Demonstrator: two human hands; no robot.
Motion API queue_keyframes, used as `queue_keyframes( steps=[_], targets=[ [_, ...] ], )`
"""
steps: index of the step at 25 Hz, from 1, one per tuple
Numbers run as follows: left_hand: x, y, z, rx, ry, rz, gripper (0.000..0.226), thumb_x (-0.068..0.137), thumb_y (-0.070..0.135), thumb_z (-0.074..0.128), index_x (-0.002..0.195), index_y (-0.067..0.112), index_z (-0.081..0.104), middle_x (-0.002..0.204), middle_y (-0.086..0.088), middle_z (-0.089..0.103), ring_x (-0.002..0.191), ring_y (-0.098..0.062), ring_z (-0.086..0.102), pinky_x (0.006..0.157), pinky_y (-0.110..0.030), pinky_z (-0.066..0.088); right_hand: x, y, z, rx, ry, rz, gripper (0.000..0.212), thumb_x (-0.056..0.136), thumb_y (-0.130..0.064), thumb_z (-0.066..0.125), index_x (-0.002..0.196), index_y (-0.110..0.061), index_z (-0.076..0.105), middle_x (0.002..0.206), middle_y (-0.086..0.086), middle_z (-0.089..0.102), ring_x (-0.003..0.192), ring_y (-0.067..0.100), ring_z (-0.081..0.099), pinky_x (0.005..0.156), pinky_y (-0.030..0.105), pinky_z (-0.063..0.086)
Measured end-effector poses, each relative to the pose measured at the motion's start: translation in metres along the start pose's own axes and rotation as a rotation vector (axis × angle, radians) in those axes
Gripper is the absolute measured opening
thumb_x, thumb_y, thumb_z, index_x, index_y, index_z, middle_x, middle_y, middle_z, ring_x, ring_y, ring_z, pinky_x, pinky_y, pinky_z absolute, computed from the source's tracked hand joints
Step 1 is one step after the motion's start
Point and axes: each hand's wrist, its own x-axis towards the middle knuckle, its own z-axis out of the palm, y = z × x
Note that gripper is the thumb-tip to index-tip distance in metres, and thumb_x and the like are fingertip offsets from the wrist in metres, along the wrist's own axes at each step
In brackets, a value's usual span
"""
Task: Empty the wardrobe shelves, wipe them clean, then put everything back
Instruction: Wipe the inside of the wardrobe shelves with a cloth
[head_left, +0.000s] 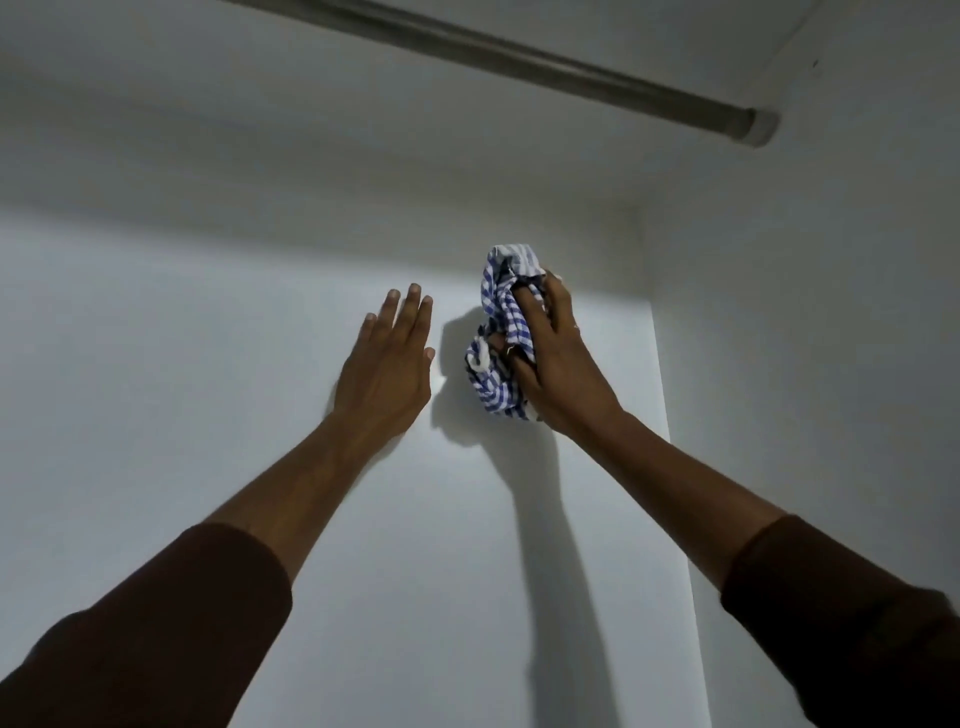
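The checked cloth (503, 332), blue and white, was crumpled into a loose bundle and lay against the white shelf (363, 545) of the wardrobe, near the back right corner. The right hand (553, 364) grasped it from the right side, with the fingers curled into the folds of the fabric and the thumb hidden under the cloth. Part of the bundle stood out above the fingertips and part hung below the palm. The cloth threw a dark shadow on the shelf just to its left and below it.

The left hand (392, 364) was just beside the cloth, on its left, not touching it. This hand was released: the fingers were straight and close together, and the palm faced down on the shelf. It looked as if it rested flat on the shelf, but whether the whole palm pressed on it I cannot tell.

Both forearms were bare, and dark brown sleeves (171, 623) covered the arms from about the elbow down to the lower corners of the view.

Behind the hands the shelf met the white back wall (311, 156), and on the right a white side wall (805, 312) closed the compartment. Above, a grey metal hanging rail (519, 57) ran across in a slant and ended in a white holder (763, 127) on the side wall.
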Motion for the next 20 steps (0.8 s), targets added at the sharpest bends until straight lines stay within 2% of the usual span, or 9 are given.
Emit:
queue_keyframes(
  steps=[3, 6, 8, 10, 12, 15, 17, 18, 20],
  targets=[
    [0.052, -0.011, 0.01, 0.095, 0.018, 0.022, 0.058, 0.105, 0.027, 0.037, 0.158, 0.007, 0.026, 0.167, -0.012, 0.02, 0.153, -0.032, 0.02, 0.121, -0.051, 0.024, 0.07, 0.023, 0.015, -0.061, 0.02, -0.047, 0.059, 0.103, -0.039, 0.046, 0.155, -0.019, 0.026, 0.164, 0.005, 0.01, 0.142, 0.034, 0.035, 0.107, 0.043, 0.044],
    [0.08, -0.03, 0.016, 0.144, 0.083, 0.031, 0.057, 0.106, 0.034, 0.026, 0.156, 0.008, 0.034, 0.164, -0.011, 0.028, 0.151, -0.031, 0.026, 0.121, -0.051, 0.026, 0.131, 0.034, 0.039, -0.102, -0.006, -0.107, 0.061, 0.104, -0.035, 0.044, 0.157, -0.015, 0.023, 0.165, 0.01, 0.014, 0.148, 0.034, 0.027, 0.113, 0.047, 0.038],
    [0.083, -0.04, 0.025, 0.113, 0.133, 0.039, 0.059, 0.106, 0.039, 0.02, 0.157, 0.012, 0.032, 0.166, -0.006, 0.026, 0.153, -0.025, 0.022, 0.124, -0.046, 0.02, 0.17, 0.038, 0.059, -0.117, 0.044, -0.096, 0.062, 0.102, -0.028, 0.047, 0.157, -0.012, 0.024, 0.165, 0.012, 0.017, 0.149, 0.033, 0.023, 0.117, 0.046, 0.031],
    [0.082, -0.043, 0.031, 0.042, 0.216, 0.025, 0.06, 0.107, 0.041, 0.024, 0.159, 0.011, 0.026, 0.167, -0.005, 0.02, 0.155, -0.021, 0.017, 0.127, -0.041, 0.014, 0.198, 0.029, 0.078, -0.102, 0.088, -0.039, 0.066, 0.097, -0.02, 0.052, 0.157, -0.015, 0.026, 0.165, 0.009, 0.02, 0.15, 0.03, 0.021, 0.12, 0.045, 0.024],
    [0.081, -0.046, 0.034, -0.028, 0.275, -0.05, 0.063, 0.107, 0.037, 0.03, 0.16, 0.006, 0.018, 0.168, -0.009, 0.015, 0.155, -0.021, 0.014, 0.127, -0.038, 0.012, 0.212, 0.011, 0.103, -0.102, 0.111, -0.062, 0.063, 0.093, -0.021, 0.053, 0.154, -0.022, 0.036, 0.163, 0.004, 0.026, 0.15, 0.027, 0.021, 0.121, 0.047, 0.02],
    [0.086, -0.048, 0.034, 0.054, 0.293, -0.061, 0.061, 0.104, 0.032, 0.024, 0.157, 0.0, 0.025, 0.164, -0.018, 0.025, 0.152, -0.028, 0.023, 0.126, -0.042, 0.018, 0.216, 0.006, 0.118, -0.137, 0.189, -0.132, 0.053, 0.092, -0.027, 0.05, 0.145, -0.025, 0.05, 0.156, 0.001, 0.04, 0.145, 0.024, 0.034, 0.12, 0.043, 0.021],
    [0.085, -0.048, 0.035, 0.131, 0.263, -0.041, 0.063, 0.104, 0.034, 0.017, 0.154, -0.002, 0.03, 0.162, -0.02, 0.03, 0.151, -0.031, 0.027, 0.125, -0.045, 0.021, 0.206, 0.03, 0.102, -0.089, 0.293, -0.14, 0.046, 0.087, -0.022, 0.055, 0.132, -0.022, 0.062, 0.139, 0.0, 0.06, 0.125, 0.013, 0.055, 0.109, 0.023, 0.035],
    [0.083, -0.047, 0.036, 0.14, 0.251, -0.042, 0.065, 0.104, 0.035, 0.014, 0.155, -0.001, 0.03, 0.162, -0.019, 0.03, 0.151, -0.03, 0.026, 0.125, -0.045, 0.021, 0.197, 0.049, 0.09, -0.068, 0.34, -0.1, 0.044, 0.085, -0.019, 0.055, 0.128, -0.021, 0.065, 0.132, -0.001, 0.064, 0.117, 0.011, 0.059, 0.102, 0.018, 0.038],
    [0.082, -0.045, 0.036, 0.142, 0.259, -0.052, 0.067, 0.103, 0.037, 0.011, 0.156, -0.001, 0.028, 0.163, -0.018, 0.027, 0.152, -0.029, 0.024, 0.125, -0.044, 0.019, 0.178, 0.092, 0.061, -0.166, 0.418, 0.084, 0.049, 0.086, -0.022, 0.044, 0.131, -0.021, 0.063, 0.137, 0.003, 0.06, 0.127, 0.019, 0.054, 0.107, 0.028, 0.035]
  ],
)
